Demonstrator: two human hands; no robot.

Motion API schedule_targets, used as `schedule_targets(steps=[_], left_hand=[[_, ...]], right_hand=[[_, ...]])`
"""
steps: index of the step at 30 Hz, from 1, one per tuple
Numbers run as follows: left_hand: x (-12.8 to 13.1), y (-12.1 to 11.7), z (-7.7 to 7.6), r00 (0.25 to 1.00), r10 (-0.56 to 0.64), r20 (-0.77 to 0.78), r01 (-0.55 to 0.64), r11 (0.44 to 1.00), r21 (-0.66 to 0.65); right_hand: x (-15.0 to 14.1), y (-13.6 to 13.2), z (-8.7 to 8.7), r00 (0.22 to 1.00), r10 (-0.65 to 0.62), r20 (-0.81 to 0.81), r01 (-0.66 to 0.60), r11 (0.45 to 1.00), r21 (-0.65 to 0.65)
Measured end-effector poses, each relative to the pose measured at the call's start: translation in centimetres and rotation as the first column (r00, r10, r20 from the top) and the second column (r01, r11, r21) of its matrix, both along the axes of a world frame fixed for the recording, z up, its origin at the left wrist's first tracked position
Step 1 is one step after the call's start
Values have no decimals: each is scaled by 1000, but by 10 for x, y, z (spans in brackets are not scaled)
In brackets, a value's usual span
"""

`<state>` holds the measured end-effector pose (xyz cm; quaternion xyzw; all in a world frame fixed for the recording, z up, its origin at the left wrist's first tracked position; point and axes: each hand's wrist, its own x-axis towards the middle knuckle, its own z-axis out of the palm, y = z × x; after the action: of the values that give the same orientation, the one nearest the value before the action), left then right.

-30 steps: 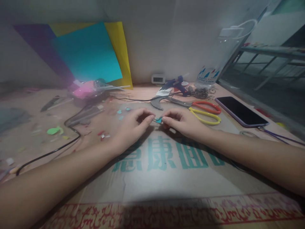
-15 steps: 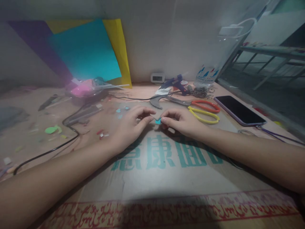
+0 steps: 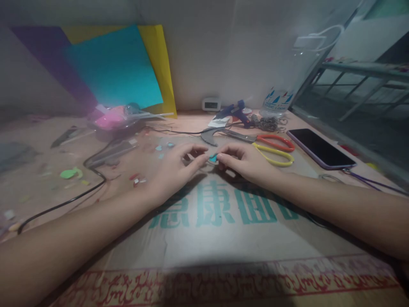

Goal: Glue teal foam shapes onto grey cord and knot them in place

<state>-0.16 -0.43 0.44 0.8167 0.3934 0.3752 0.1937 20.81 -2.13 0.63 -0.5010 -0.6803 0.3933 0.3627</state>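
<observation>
A small bright-blue flat piece [image 3: 213, 158], perhaps foam or paper, is held just above the table between my two hands. My right hand [image 3: 240, 161] pinches its right side between thumb and index finger. At its left edge is my left hand [image 3: 185, 166], thumb and index finger curled in a loose pinch. A thin greyish curved edge shows under the blue piece; what it is I cannot make out. Just beyond my right hand lie scissors [image 3: 274, 143] with one red and one yellow handle. Tiny light-blue scraps [image 3: 159, 148] lie beyond my left hand.
Blue [image 3: 118, 68], yellow and purple sheets lean on the wall. A glue gun [image 3: 234, 111], a small digital clock [image 3: 211, 104], a chain [image 3: 270, 123] and a plastic bottle [image 3: 277, 100] stand behind. A phone [image 3: 321, 148] lies right; a black cable [image 3: 64, 197] and scraps lie left.
The blue piece has shifted slightly up and right and its tilt has changed between my fingertips. Both hands stay nearly in place; the left thumb has moved a little right.
</observation>
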Motion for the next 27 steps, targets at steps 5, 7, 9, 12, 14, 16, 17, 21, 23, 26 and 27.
schedule_targets(steps=[5, 7, 9, 12, 14, 16, 17, 21, 23, 26, 27], left_hand=[[0, 1, -2, 999, 28, -36, -26, 998, 52], [0, 1, -3, 998, -31, -60, 32, 999, 21], [1, 2, -3, 997, -64, -39, 65, 998, 19], [1, 2, -3, 998, -61, 3, 61, 997, 39], [0, 1, -2, 999, -33, 14, 32, 999, 44], [1, 1, -1, 1000, 0, 6, 0, 999, 34], [1, 1, -1, 1000, 9, -5, -9, 1000, 25], [2, 0, 0, 997, -38, -70, 36, 999, -20], [3, 0, -1, 995, -56, -82, 54, 998, -32], [3, 0, -1, 996, -60, -65, 57, 997, -49], [3, 0, -1, 996, -64, -56, 61, 997, -56]], right_hand=[[0, -2, 1, 998, -46, -47, 47, 998, 33], [0, -1, 2, 999, -36, -39, 37, 999, 39], [0, -1, 1, 1000, -14, -13, 14, 1000, 22], [0, -1, 1, 999, 30, 38, -30, 1000, 2], [-1, -1, 0, 997, 69, 45, -69, 998, 10], [0, -1, -1, 993, 119, 27, -120, 992, 28], [0, -1, -1, 991, 136, 18, -137, 990, 44], [1, 0, 0, 995, 65, 79, -74, 990, 121], [0, -1, 3, 988, 11, 153, -34, 988, 152], [-3, -2, 6, 978, 13, 209, -44, 989, 144], [-4, -3, 6, 978, 27, 208, -53, 991, 123]])
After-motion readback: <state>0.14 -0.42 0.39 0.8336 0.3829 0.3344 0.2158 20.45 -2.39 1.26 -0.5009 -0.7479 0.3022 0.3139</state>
